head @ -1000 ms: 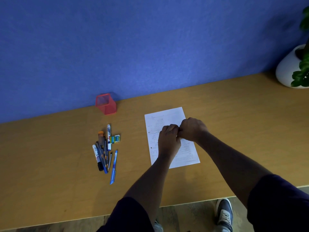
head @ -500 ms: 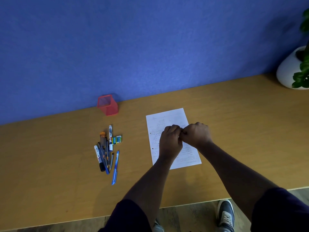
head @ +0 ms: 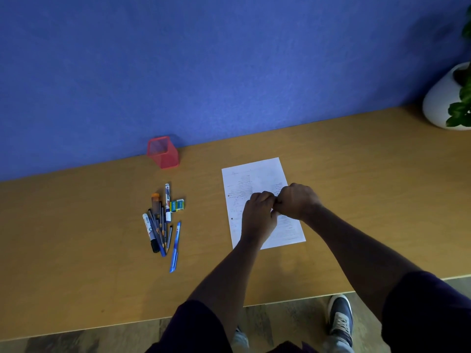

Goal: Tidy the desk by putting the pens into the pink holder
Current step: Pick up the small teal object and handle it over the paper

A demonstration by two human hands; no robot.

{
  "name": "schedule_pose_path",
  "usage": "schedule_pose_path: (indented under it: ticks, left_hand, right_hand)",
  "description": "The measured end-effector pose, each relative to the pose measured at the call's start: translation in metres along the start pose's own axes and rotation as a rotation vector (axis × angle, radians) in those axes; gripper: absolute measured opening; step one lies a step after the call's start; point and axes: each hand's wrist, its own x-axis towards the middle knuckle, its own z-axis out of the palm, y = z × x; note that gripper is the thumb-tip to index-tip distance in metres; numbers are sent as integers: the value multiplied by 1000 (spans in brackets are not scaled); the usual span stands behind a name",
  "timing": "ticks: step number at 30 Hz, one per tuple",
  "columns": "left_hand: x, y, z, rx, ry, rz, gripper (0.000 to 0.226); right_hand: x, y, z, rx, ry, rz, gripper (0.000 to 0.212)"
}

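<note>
The pink mesh holder (head: 163, 152) stands at the back of the desk against the blue wall. In front of it lies a loose pile of pens, pencils and markers (head: 160, 222), with a blue pen (head: 175, 247) at its right side. My left hand (head: 258, 215) and my right hand (head: 297, 201) are fisted and pressed knuckle to knuckle above a printed white sheet (head: 251, 178), well to the right of the pens. Nothing shows inside either fist.
A small green and blue eraser (head: 177, 205) lies beside the pens. A white pot with a green plant (head: 448, 100) stands at the far right of the wooden desk (head: 76, 250). The desk's front edge runs below my arms, with my shoes on the floor.
Both hands have stayed together over the sheet, drifting only slightly. The pens and holder have not moved.
</note>
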Motion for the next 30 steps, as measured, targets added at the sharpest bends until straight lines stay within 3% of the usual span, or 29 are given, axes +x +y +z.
schedule_pose_path:
  ticks: [11,16,19,22,30]
  left_hand:
    - [-25,1,-4,-181,-160,-102,26]
    - [-27,1,-16,-279,-322,-232,60]
    - [-29,-7,-23,-272,-377,-296,46]
    - [-36,-13,-26,-250,-362,-298,27]
    - [-43,-7,-13,-301,-362,-274,19]
  right_hand:
    - [-21,-4,17,-75,-11,-77,35]
    - [-28,-2,23,-80,51,-131,52]
    - [-30,1,26,-82,48,-132,66]
    - [-34,3,29,-87,35,-130,57]
    - [-41,7,36,-147,7,-137,56]
